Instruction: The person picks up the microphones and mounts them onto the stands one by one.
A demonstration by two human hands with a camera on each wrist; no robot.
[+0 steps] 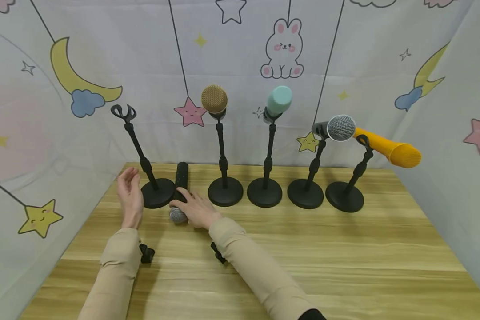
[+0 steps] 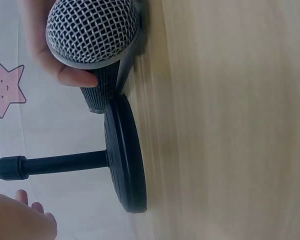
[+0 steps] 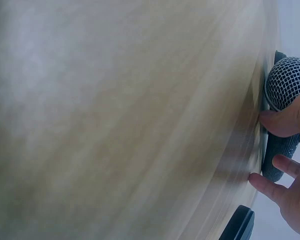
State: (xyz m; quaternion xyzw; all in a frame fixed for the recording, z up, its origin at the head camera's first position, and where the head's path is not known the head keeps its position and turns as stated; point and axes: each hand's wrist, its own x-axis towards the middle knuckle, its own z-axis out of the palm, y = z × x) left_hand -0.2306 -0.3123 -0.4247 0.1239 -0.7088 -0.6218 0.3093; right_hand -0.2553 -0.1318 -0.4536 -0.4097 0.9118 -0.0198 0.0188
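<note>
A black microphone (image 1: pixel 182 175) with a silver mesh head (image 2: pixel 92 30) lies on the wooden table, its head toward me. My right hand (image 1: pixel 198 209) reaches over it from the right and grips it just behind the mesh, with the thumb (image 3: pixel 282 121) at the neck. To the left of the microphone stands a black desk stand (image 1: pixel 158 193), its forked clip (image 1: pixel 124 114) bare at the top. My left hand (image 1: pixel 130 195) is held up on the stand's left side, fingers loosely extended and holding nothing.
In a row to the right, further stands carry a gold-headed microphone (image 1: pixel 214 99), a mint one (image 1: pixel 279 100), a silver-headed one (image 1: pixel 341 128) and an orange one (image 1: pixel 404 154). Behind the wooden table (image 1: pixel 304 266) hangs a printed white cloth (image 1: pixel 144 53).
</note>
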